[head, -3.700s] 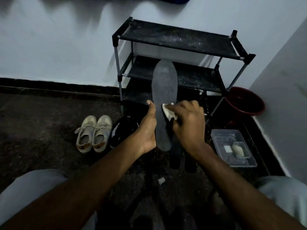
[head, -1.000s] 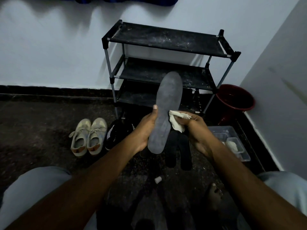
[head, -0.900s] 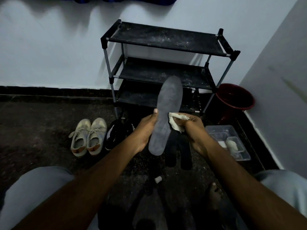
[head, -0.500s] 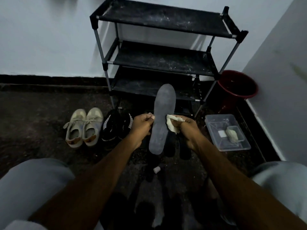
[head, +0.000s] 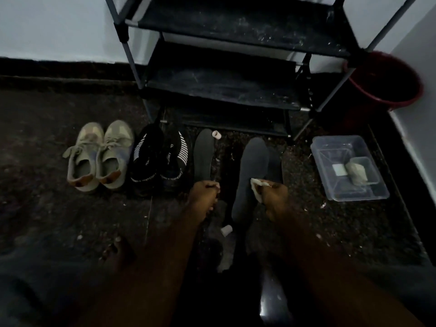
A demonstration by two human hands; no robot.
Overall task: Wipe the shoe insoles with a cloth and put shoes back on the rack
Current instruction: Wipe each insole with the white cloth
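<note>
cloth [head: 256,188] in right hand [head: 274,198], insole [head: 203,154] in left hand [head: 204,194]

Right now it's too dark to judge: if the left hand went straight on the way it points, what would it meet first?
The left hand would meet the dark insole whose heel its fingers seem to grip; beyond it, probably the small white roll.

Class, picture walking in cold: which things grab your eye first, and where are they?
Mid-floor, the left hand pinches a dark insole by its heel; the right hand grips a white cloth at a second insole. Pale sneakers sit left; a red bucket stands far right.
</note>
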